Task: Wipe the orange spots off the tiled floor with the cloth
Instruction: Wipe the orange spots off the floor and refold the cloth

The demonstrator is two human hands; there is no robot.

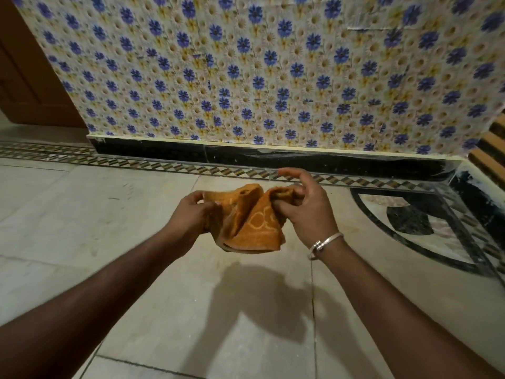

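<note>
An orange cloth (254, 224) with a pale printed pattern hangs folded in the air above the pale tiled floor (109, 228). My left hand (191, 217) grips its left edge. My right hand (306, 209), with a silver bracelet on the wrist, pinches the cloth's upper right corner with thumb and lower fingers while the index finger points out. The cloth's shadow falls on the tiles below it. A faint orange smear (218, 265) shows on the floor just under the cloth.
A wall papered with blue flowers (273, 77) rises straight ahead above a black skirting (273, 157). A patterned border strip (164, 165) runs along the floor. A black-and-white inlay (410, 214) lies at the right, a brown door (24, 77) at the far left.
</note>
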